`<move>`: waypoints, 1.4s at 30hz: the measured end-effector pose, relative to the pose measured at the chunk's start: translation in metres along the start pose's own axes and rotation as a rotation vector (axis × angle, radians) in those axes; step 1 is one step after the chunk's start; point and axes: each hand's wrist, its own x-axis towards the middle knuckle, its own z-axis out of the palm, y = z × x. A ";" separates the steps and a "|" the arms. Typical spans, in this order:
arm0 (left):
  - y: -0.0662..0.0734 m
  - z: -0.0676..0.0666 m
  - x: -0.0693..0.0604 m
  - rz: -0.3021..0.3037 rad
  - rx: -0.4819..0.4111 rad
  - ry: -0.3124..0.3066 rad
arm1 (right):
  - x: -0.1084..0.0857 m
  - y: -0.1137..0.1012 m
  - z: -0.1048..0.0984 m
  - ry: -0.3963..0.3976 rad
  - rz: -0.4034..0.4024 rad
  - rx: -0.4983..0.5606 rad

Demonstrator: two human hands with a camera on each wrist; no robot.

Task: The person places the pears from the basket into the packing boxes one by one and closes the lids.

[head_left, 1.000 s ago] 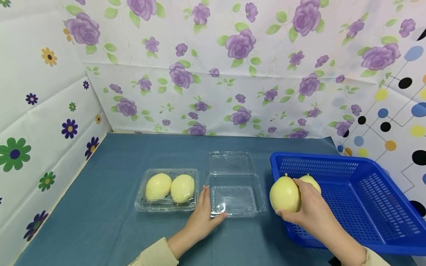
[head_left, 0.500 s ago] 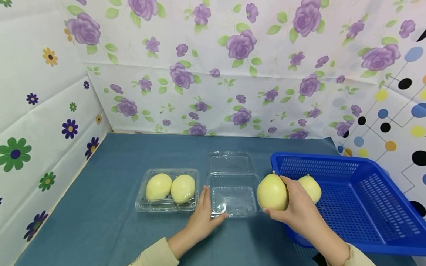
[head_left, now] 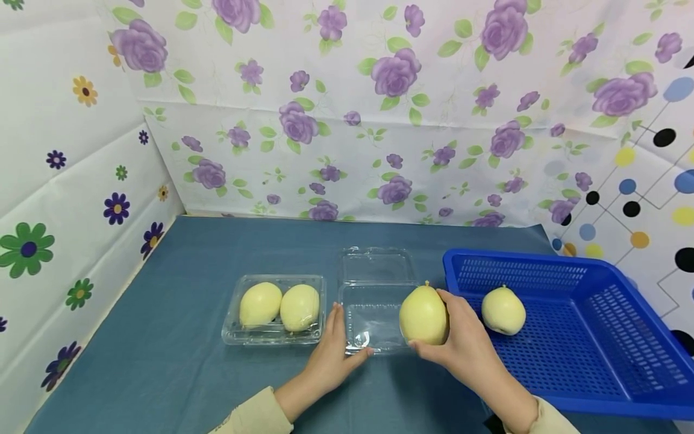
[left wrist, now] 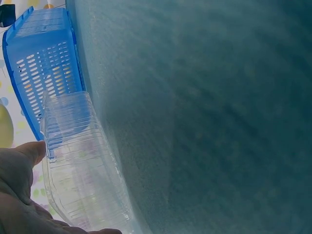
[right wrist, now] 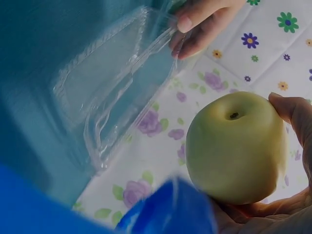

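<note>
A yellow-green pear [head_left: 425, 315] is gripped by my right hand [head_left: 470, 345], held over the right side of a clear plastic box [head_left: 376, 319] whose lid lies back behind it. In the right wrist view the pear [right wrist: 236, 148] shows its underside, with thumb and fingers around it. My left hand [head_left: 328, 361] rests with straight fingers at the near left corner of that box; the left wrist view shows the thumb touching the wall of the box [left wrist: 80, 161].
Left of the left hand stands a clear box [head_left: 232, 328] with two pears [head_left: 260, 304] inside. On the right is a blue perforated basket [head_left: 575, 343] holding one pear [head_left: 503, 310]. Patterned cloth [head_left: 347, 150] stands behind the table.
My right hand has carried the pear leftward from the basket's edge to the empty box's right side, uncovering the pear left in the basket. The left hand has stayed put.
</note>
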 end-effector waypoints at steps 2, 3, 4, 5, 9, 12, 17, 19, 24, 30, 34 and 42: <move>0.000 0.001 0.000 0.001 -0.001 0.003 | 0.000 -0.001 0.005 0.009 0.006 0.014; 0.000 0.001 0.000 0.002 0.000 0.005 | 0.000 -0.002 0.008 0.013 0.011 0.023; 0.000 0.001 0.000 0.003 0.000 0.006 | 0.001 -0.003 0.011 0.013 0.017 0.033; -0.001 0.001 0.000 0.004 -0.001 0.008 | 0.001 -0.004 0.013 0.013 0.024 0.043; 0.000 0.001 0.001 0.007 0.000 0.007 | 0.003 -0.006 0.025 0.012 0.055 0.066; 0.000 0.000 0.001 0.006 0.003 -0.002 | 0.005 -0.007 0.034 0.027 0.053 0.077; 0.000 0.000 0.001 0.003 0.005 -0.010 | 0.010 -0.005 0.048 0.049 0.029 0.098; 0.000 0.001 0.002 0.001 0.002 -0.014 | 0.013 -0.005 0.053 0.048 0.032 0.101; -0.001 0.000 0.002 -0.004 -0.012 -0.027 | 0.022 -0.005 0.067 0.047 0.031 0.093; -0.003 0.001 0.000 -0.011 -0.006 -0.015 | 0.033 -0.010 0.083 0.016 0.006 0.099; -0.003 0.001 -0.001 -0.023 -0.025 -0.025 | 0.037 -0.012 0.091 -0.016 0.013 0.095; -0.002 -0.001 0.002 -0.026 -0.019 -0.048 | 0.043 -0.006 0.104 -0.053 0.017 0.080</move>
